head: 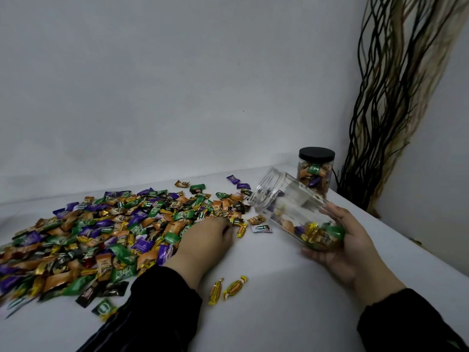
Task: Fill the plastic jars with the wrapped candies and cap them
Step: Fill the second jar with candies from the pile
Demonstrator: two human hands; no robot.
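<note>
Head view: the right hand (340,240) cradles the open jar (291,209) at centre right of the frame, tilted with its mouth toward the candy pile (106,232) spread across the left of the desk (274,313), a few candies lying at its base. The left hand (203,240) lies fingers-down on the pile's right edge; whether it encloses candies cannot be told. Advisable: gather a modest handful, bring the mouth close, and keep the jar tilted no lower, so nothing spills; a capped jar (316,171) stands behind.

Two plastic jars (294,209), one black lid (316,153), two hands (205,237), countless wrapped candies (101,229)
</note>
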